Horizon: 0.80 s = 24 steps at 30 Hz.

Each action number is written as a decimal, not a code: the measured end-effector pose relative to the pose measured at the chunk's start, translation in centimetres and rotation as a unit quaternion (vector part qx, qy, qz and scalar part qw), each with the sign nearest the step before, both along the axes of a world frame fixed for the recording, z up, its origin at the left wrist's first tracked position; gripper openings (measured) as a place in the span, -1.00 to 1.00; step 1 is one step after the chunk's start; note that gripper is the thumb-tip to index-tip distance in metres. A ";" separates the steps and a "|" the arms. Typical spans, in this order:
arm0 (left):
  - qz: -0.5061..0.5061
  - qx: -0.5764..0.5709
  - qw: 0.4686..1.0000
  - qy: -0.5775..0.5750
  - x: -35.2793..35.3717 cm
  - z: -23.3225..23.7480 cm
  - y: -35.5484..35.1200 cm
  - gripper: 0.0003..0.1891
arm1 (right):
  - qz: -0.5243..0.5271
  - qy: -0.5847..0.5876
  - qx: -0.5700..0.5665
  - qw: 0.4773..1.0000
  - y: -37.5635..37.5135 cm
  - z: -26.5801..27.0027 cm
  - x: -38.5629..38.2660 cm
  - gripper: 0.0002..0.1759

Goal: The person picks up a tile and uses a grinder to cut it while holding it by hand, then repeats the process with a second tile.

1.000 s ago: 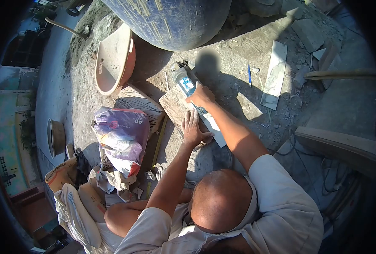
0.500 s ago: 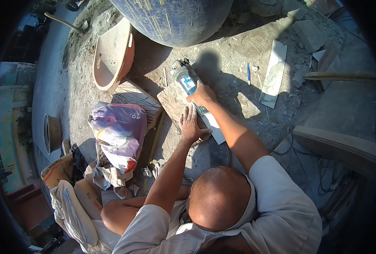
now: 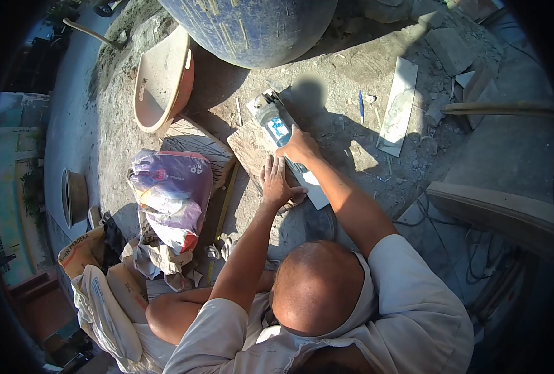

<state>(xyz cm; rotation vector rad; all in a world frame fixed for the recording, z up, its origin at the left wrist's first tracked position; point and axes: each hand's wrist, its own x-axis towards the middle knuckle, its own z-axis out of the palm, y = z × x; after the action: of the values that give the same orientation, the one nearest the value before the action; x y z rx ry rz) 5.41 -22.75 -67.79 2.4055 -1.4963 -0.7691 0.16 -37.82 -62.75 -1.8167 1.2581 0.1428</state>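
My right hand (image 3: 300, 148) is closed round the blue body of a power tool (image 3: 276, 124), whose metal head points away from me. My left hand (image 3: 277, 185) lies with its fingers spread on a flat board (image 3: 247, 144), close beside the tool. A narrow white tile strip (image 3: 315, 190) shows under and below the tool, between my forearms. The thumb of my left hand reaches toward this strip; whether it presses on it I cannot tell. The tool's cutting part is too small to make out.
A blue drum (image 3: 252, 31) stands ahead, an orange tub (image 3: 162, 81) to its left. A purple sack (image 3: 171, 181) lies left of my arm. On the right are a blue pen (image 3: 361, 107), a tile strip (image 3: 398, 106) and a wooden beam (image 3: 489, 202).
The whole view has shifted slightly. Both hands and the tool keep nearly the same places, with the tool's head a little lower in view.
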 end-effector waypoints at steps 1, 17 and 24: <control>0.000 0.000 1.000 0.000 0.0 -0.1 0.0 0.35 | -0.001 -0.003 -0.004 1.000 0.1 0.2 -0.2 0.09; 0.000 0.021 1.000 -0.003 -0.1 -0.2 -0.1 0.37 | 0.002 0.018 0.004 1.000 2.0 -0.3 -3.0 0.13; 0.006 0.001 1.000 -0.015 -0.2 0.1 -0.1 0.41 | -0.003 0.012 -0.004 1.000 2.9 -0.5 -4.5 0.13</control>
<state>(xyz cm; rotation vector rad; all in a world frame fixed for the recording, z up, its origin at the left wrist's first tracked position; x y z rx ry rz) 5.25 -22.87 -67.70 2.4359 -1.4908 -0.7346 -4.38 -34.93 -63.23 -1.8224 1.2817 0.1568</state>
